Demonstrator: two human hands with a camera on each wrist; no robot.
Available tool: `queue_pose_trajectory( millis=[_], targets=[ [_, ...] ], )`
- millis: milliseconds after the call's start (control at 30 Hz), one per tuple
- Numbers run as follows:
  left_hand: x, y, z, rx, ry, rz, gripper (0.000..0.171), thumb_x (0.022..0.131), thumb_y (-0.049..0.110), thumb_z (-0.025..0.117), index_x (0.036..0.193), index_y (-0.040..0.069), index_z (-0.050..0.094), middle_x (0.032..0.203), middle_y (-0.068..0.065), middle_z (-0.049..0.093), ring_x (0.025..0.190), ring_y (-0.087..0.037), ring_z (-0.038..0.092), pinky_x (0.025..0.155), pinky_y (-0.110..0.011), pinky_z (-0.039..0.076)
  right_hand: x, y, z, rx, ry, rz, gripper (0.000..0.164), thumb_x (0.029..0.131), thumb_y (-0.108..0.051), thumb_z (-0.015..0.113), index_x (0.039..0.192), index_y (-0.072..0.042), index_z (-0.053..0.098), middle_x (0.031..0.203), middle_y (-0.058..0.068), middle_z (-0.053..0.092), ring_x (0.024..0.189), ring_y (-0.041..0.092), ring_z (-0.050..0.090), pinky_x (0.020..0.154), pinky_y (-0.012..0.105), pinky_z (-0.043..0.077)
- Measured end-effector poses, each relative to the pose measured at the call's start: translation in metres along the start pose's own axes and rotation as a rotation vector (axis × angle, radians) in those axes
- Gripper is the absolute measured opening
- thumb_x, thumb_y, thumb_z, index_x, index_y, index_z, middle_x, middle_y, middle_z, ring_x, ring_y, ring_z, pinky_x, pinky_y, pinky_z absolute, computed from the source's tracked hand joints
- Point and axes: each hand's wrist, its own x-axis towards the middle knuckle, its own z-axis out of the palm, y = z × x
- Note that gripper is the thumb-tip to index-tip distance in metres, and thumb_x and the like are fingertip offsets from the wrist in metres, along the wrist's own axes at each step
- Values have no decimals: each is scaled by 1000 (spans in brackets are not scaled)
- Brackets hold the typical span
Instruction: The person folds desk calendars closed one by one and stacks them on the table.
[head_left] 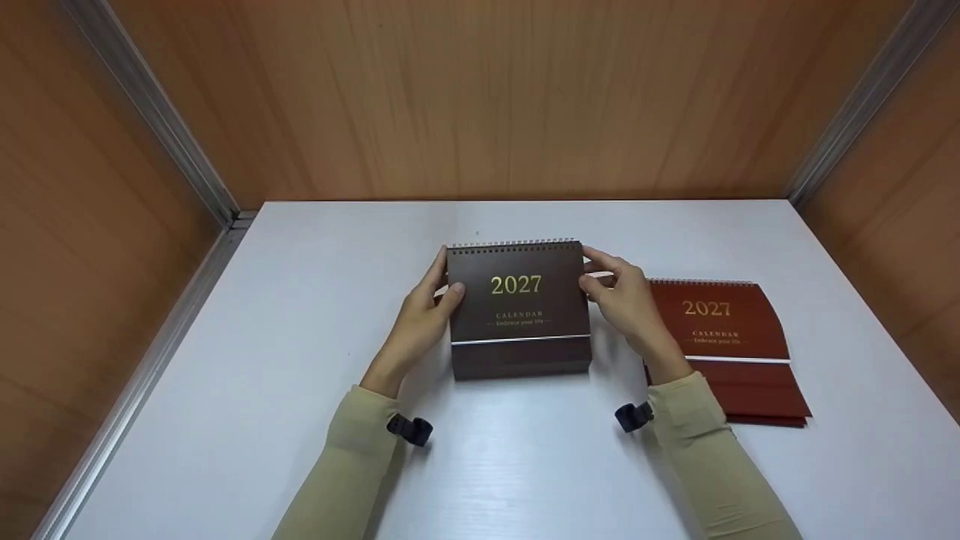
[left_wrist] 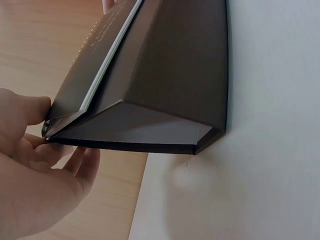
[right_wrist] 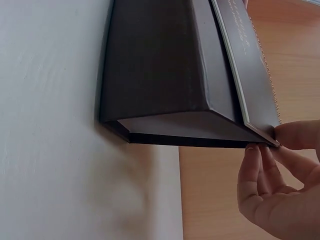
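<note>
A dark brown 2027 desk calendar (head_left: pixel 517 307) stands upright on its folded base in the middle of the white table. My left hand (head_left: pixel 427 311) pinches its left edge, thumb on the front cover and fingers behind. At the opposite edge, near the spiral binding, my right hand (head_left: pixel 619 296) pinches it the same way. Both wrist views show the hollow triangular stand from its ends, with the left hand (left_wrist: pixel 45 165) and right hand (right_wrist: pixel 285 180) gripping near the top.
A red 2027 desk calendar (head_left: pixel 739 390) sits on the white table (head_left: pixel 225 375) at the right, partly hidden by the right forearm. Wooden panels (head_left: pixel 510 97) with metal edge strips (head_left: pixel 150 97) enclose the table at the back and sides.
</note>
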Motion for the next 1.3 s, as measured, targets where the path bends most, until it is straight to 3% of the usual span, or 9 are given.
queue_pose_trajectory(
  millis=[167, 367, 567, 800, 1067, 1300],
  targets=[
    [-1, -2, 1, -14, -8, -23, 72, 113, 28, 52, 173, 28, 12, 176, -2, 24, 158, -28, 31, 127, -48, 32, 0, 3, 2, -7, -40, -7, 58, 104, -3, 59, 160, -10, 49, 150, 19, 52, 130, 36, 63, 99, 37, 57],
    [0, -6, 4, -48, -22, -39, 74, 113, 28, 53, 173, 25, 10, 177, -2, 19, 159, -33, 28, 127, -53, 31, 0, 3, 3, 19, -72, -7, 59, 104, 0, 57, 161, -9, 46, 158, 16, 53, 133, 37, 62, 105, 46, 53],
    [1, -10, 7, -70, -38, -36, 69, 113, 24, 51, 171, 20, 14, 176, -5, 23, 158, -29, 28, 129, -49, 27, -1, 6, 3, -19, -70, 16, 58, 104, -1, 57, 161, -7, 46, 157, 17, 53, 134, 38, 61, 106, 47, 52],
    [2, -12, 10, -67, -33, -82, 70, 113, 26, 51, 173, 22, 14, 177, -6, 16, 160, -35, 24, 128, -52, 29, -1, 8, 3, -43, -87, 52, 59, 104, -2, 59, 161, -9, 46, 157, 18, 53, 129, 37, 65, 106, 45, 51],
    [2, -12, 12, -54, -2, -90, 70, 112, 17, 53, 171, 13, 16, 164, -16, 27, 154, -41, 33, 125, -52, 35, -2, 8, 0, -73, -130, 86, 60, 105, -4, 58, 163, -7, 43, 158, 19, 51, 125, 36, 67, 104, 43, 52],
    [1, -12, 13, -56, -14, -96, 72, 112, 17, 54, 171, 11, 14, 173, -11, 26, 159, -35, 28, 128, -48, 29, -2, 12, -1, -96, -154, 100, 61, 105, -5, 58, 164, -6, 40, 160, 20, 49, 122, 34, 69, 105, 42, 50]
  ],
)
